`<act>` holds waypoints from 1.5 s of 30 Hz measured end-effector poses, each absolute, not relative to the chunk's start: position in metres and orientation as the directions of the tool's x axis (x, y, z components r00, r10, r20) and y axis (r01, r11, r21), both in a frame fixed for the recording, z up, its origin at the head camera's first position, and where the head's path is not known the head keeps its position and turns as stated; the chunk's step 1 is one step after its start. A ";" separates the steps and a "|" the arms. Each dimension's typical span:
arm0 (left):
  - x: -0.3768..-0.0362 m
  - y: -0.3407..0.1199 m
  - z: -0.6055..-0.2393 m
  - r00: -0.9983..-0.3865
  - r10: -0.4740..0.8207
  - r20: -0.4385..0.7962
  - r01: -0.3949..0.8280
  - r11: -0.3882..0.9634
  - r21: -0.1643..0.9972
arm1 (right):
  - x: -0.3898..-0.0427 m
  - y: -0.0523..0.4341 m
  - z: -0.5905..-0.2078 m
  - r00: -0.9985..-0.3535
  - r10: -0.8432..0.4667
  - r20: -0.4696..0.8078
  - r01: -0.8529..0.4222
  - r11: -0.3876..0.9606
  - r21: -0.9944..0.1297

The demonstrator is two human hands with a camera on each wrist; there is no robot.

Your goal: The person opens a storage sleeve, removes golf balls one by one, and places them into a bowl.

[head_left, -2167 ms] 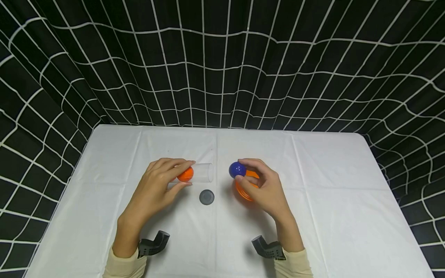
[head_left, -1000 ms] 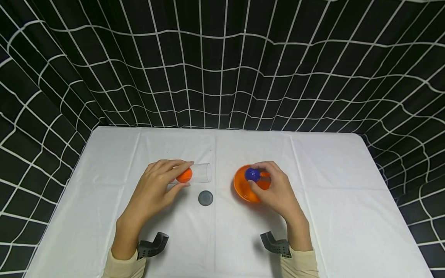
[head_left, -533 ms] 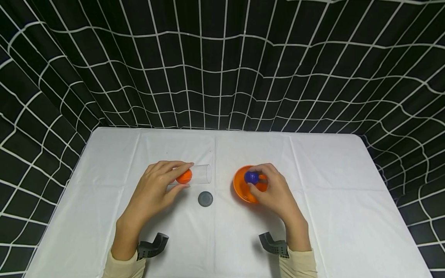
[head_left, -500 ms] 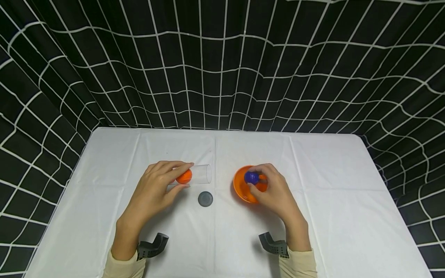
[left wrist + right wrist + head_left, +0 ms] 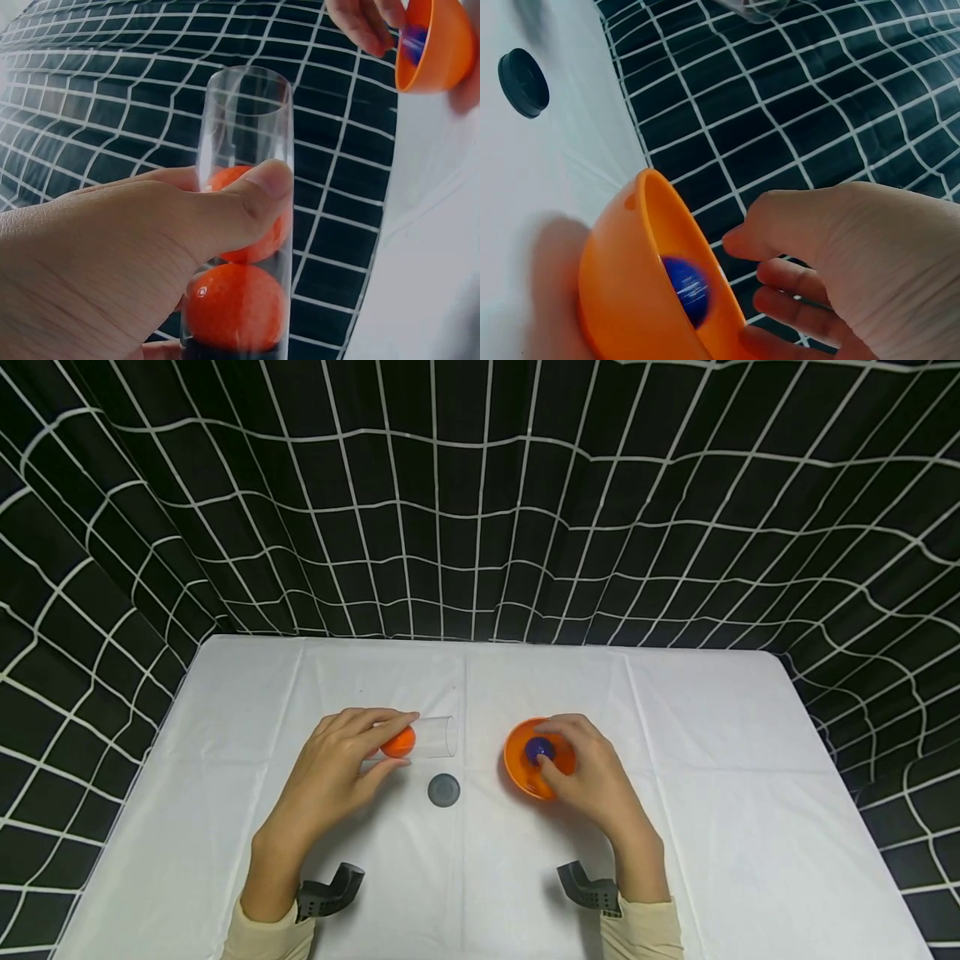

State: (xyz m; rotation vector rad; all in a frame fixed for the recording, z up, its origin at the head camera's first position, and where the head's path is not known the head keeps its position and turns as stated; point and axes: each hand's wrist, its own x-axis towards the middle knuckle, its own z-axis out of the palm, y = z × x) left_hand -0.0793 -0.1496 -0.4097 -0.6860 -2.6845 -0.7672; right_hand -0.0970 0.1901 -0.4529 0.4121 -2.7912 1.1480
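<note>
My left hand [image 5: 337, 764] grips a clear tube [image 5: 437, 737] around its side. Two orange balls [image 5: 236, 307] sit one above the other inside it, as the left wrist view shows. The tube's far end is uncapped. Over an orange bowl [image 5: 517, 770] is my right hand [image 5: 588, 764], with thumb and fingers spread apart. A dark blue ball [image 5: 686, 289] is inside the bowl, slightly blurred, and the right wrist view shows the fingers clear of it. One fingertip is at the bowl's rim; whether it touches cannot be told.
A grey round cap [image 5: 444, 790] lies on the white-covered table [image 5: 712, 827] between the tube and the bowl. Black cloth with a white net [image 5: 480, 527] stands behind the table and along both sides.
My right hand has carried the blue ball from left of the bowl to over it, then lowered it and let it go inside. The left hand and tube stay almost still.
</note>
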 end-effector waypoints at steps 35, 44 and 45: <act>-0.079 -0.143 -0.411 -0.803 0.412 0.431 0.576 0.725 0.379 | -0.091 0.159 -0.443 -0.914 -0.232 0.332 -0.404 0.467 -0.786; -0.080 -0.139 -0.411 -0.776 0.427 0.464 0.600 0.727 0.333 | -0.086 0.140 -0.441 -0.916 -0.288 0.280 -0.342 0.194 -0.919; -0.080 -0.138 -0.411 -0.773 0.428 0.468 0.602 0.728 0.328 | -0.085 0.138 -0.442 -0.915 -0.293 0.278 -0.337 0.172 -0.926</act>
